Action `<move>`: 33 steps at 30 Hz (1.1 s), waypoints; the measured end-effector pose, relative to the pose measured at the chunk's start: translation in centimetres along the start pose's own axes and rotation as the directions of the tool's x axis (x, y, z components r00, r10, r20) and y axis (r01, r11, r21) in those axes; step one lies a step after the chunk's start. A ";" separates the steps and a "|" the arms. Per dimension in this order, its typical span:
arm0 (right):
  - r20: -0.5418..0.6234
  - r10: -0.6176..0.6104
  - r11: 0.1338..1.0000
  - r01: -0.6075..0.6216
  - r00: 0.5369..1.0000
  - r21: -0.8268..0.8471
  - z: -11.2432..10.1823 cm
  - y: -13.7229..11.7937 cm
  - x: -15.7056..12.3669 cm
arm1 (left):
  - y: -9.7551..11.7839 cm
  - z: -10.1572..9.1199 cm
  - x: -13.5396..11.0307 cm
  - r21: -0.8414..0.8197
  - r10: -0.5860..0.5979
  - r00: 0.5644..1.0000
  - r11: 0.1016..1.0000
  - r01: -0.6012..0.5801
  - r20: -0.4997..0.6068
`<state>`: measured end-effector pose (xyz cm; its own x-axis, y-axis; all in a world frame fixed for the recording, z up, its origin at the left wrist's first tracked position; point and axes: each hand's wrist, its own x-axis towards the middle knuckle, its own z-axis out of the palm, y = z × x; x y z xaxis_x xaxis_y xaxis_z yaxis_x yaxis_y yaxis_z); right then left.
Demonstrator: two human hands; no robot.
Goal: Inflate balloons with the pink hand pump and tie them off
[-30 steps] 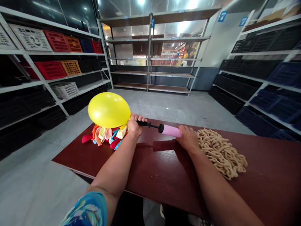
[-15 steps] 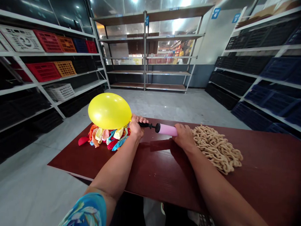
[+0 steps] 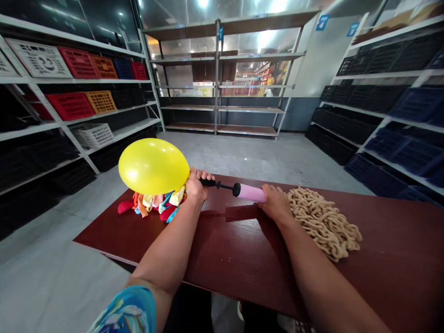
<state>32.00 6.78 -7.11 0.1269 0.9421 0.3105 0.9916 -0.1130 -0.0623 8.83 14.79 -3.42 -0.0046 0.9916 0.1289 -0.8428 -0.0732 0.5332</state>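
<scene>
A large inflated yellow balloon (image 3: 152,166) sits at the far end of a balloon pump (image 3: 249,192), above the table's left part. My left hand (image 3: 197,186) is closed around the pump's black end, beside the balloon's neck; my fingers hide where the two meet. My right hand (image 3: 276,203) wraps the other end of the pump's pink barrel. A black rod shows between the barrel and my left hand. Under the yellow balloon lies a heap of limp coloured balloons (image 3: 147,202), partly covered by it.
On the dark red table (image 3: 233,264), a pile of tan rope (image 3: 325,223) lies just right of my right hand. Shelving with crates (image 3: 73,105) stands on the left, dark bins (image 3: 408,144) on the right, and a metal rack (image 3: 216,88) at the back.
The yellow balloon looks somewhat bigger and reaches farther left. More of the pump's rod shows, with my hands slightly farther apart. The view has shifted a little.
</scene>
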 end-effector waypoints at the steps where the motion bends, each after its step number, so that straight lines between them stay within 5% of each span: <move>1: 0.001 0.004 1.000 -0.004 1.000 -0.005 0.0 0.0 0.0 | 0.1 -0.1 0.1 -0.006 0.002 1.000 1.000 -0.002 -0.002; 14: -0.022 -0.107 0.991 0.108 0.994 0.084 -0.5 -1.9 -0.8 | -2.6 1.0 -1.6 0.042 -0.032 0.999 0.999 0.030 0.039; 18: 0.015 -0.106 0.991 0.104 0.994 0.088 -0.9 -2.6 -1.0 | -2.9 1.1 -1.9 0.054 -0.036 0.999 0.998 0.037 -0.029; 25: -0.092 -0.385 0.906 0.395 0.918 0.148 -1.3 -4.1 -1.3 | -3.5 1.3 -2.6 0.058 -0.076 0.993 0.995 0.081 -0.090; 33: -0.068 -0.342 0.929 0.348 0.937 0.125 -1.4 -3.7 -1.4 | -2.5 0.5 -1.7 0.090 -0.153 0.987 0.984 0.156 -0.040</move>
<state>28.16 5.47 -5.97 -0.2189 0.8999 0.3772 0.9625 0.2625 -0.0678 11.19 13.22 -4.58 0.1026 0.9947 0.0120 -0.7813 0.0731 0.6198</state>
